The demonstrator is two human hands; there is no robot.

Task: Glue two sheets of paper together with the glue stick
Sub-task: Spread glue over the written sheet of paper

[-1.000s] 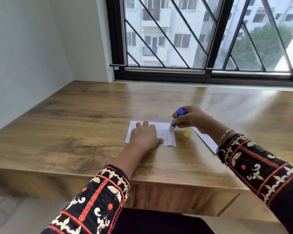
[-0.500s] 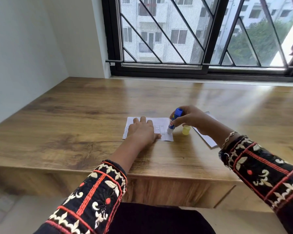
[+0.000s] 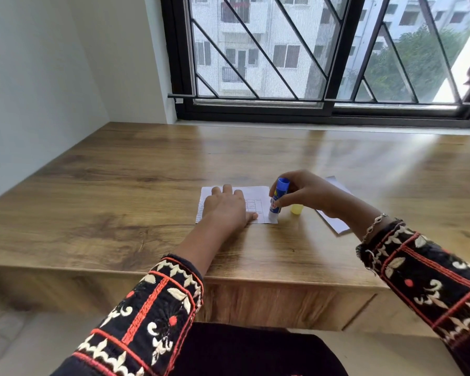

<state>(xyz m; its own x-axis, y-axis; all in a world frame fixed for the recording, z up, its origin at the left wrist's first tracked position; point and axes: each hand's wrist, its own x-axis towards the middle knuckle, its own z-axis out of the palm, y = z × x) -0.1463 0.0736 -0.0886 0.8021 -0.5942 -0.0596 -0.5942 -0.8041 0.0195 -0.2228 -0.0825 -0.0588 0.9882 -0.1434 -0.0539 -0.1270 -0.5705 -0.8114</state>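
Observation:
A small white sheet of paper [image 3: 258,194] with printed lines lies on the wooden desk [image 3: 120,185]. My left hand [image 3: 225,210] presses flat on it, fingers spread. My right hand [image 3: 307,194] grips a blue glue stick [image 3: 278,198], held nearly upright with its white lower end touching the sheet's near right corner. A yellow cap [image 3: 296,209] stands on the desk just right of the stick. A second white sheet [image 3: 334,223] lies further right, mostly hidden under my right wrist.
A barred black-framed window [image 3: 310,63] runs along the far edge of the desk. A white wall [image 3: 38,77] closes the left side. The desk's front edge [image 3: 255,278] is close to my body.
The glue stick's tip has slid toward me along the sheet's right edge to the near right corner. My left hand has stayed pressed on the paper.

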